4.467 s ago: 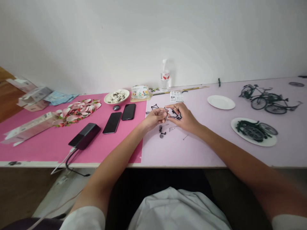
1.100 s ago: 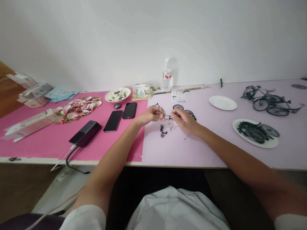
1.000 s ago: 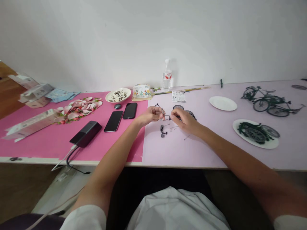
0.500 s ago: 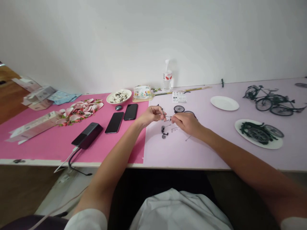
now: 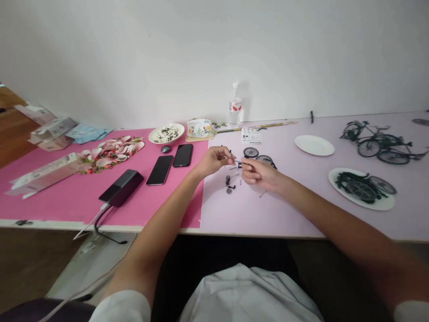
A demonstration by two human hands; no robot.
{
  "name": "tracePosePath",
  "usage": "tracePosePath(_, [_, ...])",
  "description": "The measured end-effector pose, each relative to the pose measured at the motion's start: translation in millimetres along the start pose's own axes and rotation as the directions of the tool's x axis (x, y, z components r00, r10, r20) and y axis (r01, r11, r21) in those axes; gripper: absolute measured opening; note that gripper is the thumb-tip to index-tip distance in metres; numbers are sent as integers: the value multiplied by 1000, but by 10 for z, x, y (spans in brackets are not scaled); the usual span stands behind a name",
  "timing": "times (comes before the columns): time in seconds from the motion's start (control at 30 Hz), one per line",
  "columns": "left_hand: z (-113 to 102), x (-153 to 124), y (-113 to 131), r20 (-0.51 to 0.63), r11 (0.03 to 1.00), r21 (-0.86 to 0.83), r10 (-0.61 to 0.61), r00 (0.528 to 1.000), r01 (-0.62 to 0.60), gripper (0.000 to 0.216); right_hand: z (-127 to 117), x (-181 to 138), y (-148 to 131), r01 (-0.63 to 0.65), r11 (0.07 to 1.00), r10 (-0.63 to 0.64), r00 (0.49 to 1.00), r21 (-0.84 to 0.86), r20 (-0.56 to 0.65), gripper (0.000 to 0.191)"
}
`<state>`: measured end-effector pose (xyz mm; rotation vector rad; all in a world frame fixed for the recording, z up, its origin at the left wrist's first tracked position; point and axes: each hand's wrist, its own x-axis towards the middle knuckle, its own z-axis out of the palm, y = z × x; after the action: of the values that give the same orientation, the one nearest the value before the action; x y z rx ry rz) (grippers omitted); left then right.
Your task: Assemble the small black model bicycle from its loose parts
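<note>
Thin, dark, straight rod (image 5: 238, 161) between fingertips
I see bare left hand (image 5: 215, 161) pinching a tiny dark piece (image 5: 231, 154) by the rod's left tip, bare right hand (image 5: 260, 174) gripping its other end

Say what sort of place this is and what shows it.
Probably a craft table in a home or small workshop: loose dark parts lie on it, with miniature bicycles to the right and pink petal-shaped pieces to the left.

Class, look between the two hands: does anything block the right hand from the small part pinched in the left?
Nothing visible blocks it. Only a thin rod, held in the right hand, crosses the gap toward the small part in the left hand.
</note>
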<state>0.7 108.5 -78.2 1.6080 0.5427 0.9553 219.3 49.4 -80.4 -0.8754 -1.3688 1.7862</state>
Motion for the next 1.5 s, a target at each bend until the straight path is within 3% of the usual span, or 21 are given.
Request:
tracePosePath(0.1, [-6, 6, -31, -23, 1000, -14, 6, 1000, -6, 46, 36, -27, -15, 89, 982, -110, 986, -165, -122, 51])
tracePosePath(0.17, [-8, 4, -33, -59, 1000, -24, 2, 998, -3, 46, 53, -53, -19, 193, 878, -293, 940, -437, -174, 45])
tracePosePath(0.23, [-8, 1, -29, -92, 1000, -19, -11, 996, 9, 49, 39, -63, -9, 257, 629, -504, 853, -734, -133, 38])
tracePosePath(0.3, [-4, -2, -24, -131, 999, 3, -31, 991, 32, 53, -11, -52, 12, 259, 341, -641, 767, -903, -22, 32])
tracePosePath(0.37, [3, -4, -23, -176, 998, 33, -48, 983, 55, 55, -78, -29, 30, 235, 132, -692, 717, -963, 80, 33])
tracePosePath(0.47, [21, -9, -25, -220, 994, 74, -61, 974, 80, 56, -144, -14, 30, 167, -74, -701, 693, -983, 170, 39])
tracePosePath(0.57, [53, -15, -30, -225, 993, 100, -44, 973, 68, 55, -130, -40, 0, 112, -183, -688, 695, -977, 209, 45])
tracePosePath(0.7, [100, -16, -36, -248, 994, 103, -3, 969, 30, 52, -60, -65, -12, 71, -219, -665, 719, -973, 202, 52])
tracePosePath(0.8, [126, -16, -34, -272, 995, 97, -6, 962, 33, 49, -27, -47, 21, 45, -195, -646, 745, -980, 163, 55])
tracePosePath(0.9, [150, -16, -30, -298, 996, 86, -12, 955, 40, 48, 5, -36, 53, 34, -82, -641, 763, -996, 79, 54])
tracePosePath(0.97, [168, -17, -29, -315, 997, 75, -8, 949, 33, 47, 45, -51, 55, 68, 84, -636, 772, -994, -1, 52])
tracePosePath(1.03, [190, -18, -28, -335, 997, 68, 2, 942, 22, 46, 102, -79, 38, 143, 325, -596, 799, -935, -85, 51])
tracePosePath(1.13, [227, -23, -31, -358, 997, 82, 22, 933, 8, 43, 187, -110, -5, 216, 690, -459, 869, -691, -187, 55])
tracePosePath(1.23, [268, -29, -27, -386, 994, 105, 74, 919, -36, 37, 227, -109, -53, 188, 898, -298, 925, -398, -234, 60])
tracePosePath(1.37, [324, -33, 4, -411, 986, 116, 157, 898, -119, 34, 191, -112, -132, 76, 995, -85, 982, -57, -166, 56])
tracePosePath(1.5, [346, -34, 32, -388, 982, 137, 175, 905, -131, 35, 145, -122, -172, 46, 996, -56, 988, -71, -145, 49])
